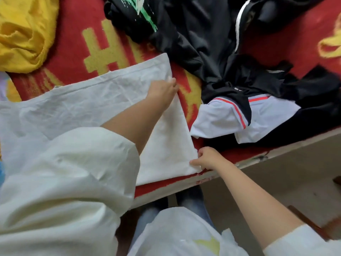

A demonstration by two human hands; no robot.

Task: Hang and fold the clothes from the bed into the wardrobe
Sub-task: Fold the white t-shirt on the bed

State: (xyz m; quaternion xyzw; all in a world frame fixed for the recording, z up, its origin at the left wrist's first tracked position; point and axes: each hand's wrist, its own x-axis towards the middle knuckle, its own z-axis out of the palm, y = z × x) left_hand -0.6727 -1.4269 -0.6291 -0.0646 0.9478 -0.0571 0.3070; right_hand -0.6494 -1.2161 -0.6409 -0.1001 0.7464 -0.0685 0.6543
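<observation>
Two hands pin one edge of the white garment [96, 106], which lies flat on the bed [73, 34] near its front rim. My left hand [163, 88] has its grip narrowed on the far corner; my right hand [206, 158] pinches the near corner, just at the bed's rim. If I fold now, I judge that the near corner could slide off the rim and drag the cloth down. The black clothes [212, 43] lie close beside it, and a wide sweep might catch them. Wrinkles across the cloth may set in.
</observation>
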